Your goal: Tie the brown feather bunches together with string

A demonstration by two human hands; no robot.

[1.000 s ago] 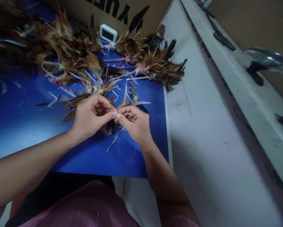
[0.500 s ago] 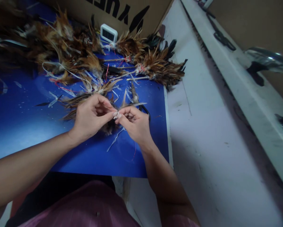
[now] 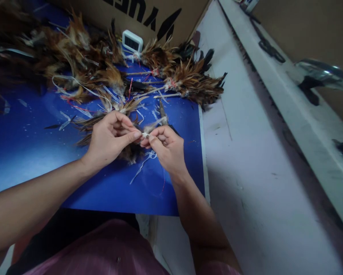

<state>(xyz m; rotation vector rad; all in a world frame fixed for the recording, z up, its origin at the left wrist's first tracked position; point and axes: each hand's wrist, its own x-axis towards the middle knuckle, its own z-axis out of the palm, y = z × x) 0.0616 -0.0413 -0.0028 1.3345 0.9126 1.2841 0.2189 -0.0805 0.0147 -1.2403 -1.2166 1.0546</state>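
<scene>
Between my hands is a small whitish feather base (image 3: 145, 135), pinched at the fingertips, with a pale feather (image 3: 157, 123) pointing up to the right. My left hand (image 3: 110, 135) is closed on its left side, thumb against forefinger. On the other side my right hand (image 3: 166, 147) pinches it too, the fingers curled. Brown feathers (image 3: 88, 124) lie under and behind my left hand. A clear plastic strip (image 3: 141, 168) lies on the blue table (image 3: 125, 191) just below the hands.
Tied brown feather bundles (image 3: 194, 82) lie at the back right, near a small white-framed device (image 3: 132, 41) and a cardboard box (image 3: 185, 19). A large feather pile (image 3: 82, 49) covers the back left. The table's right edge meets a pale wall (image 3: 245, 172).
My right hand has shifted slightly right and the fingertips are a little further apart, with more of the whitish base showing. The pale feather has changed its angle.
</scene>
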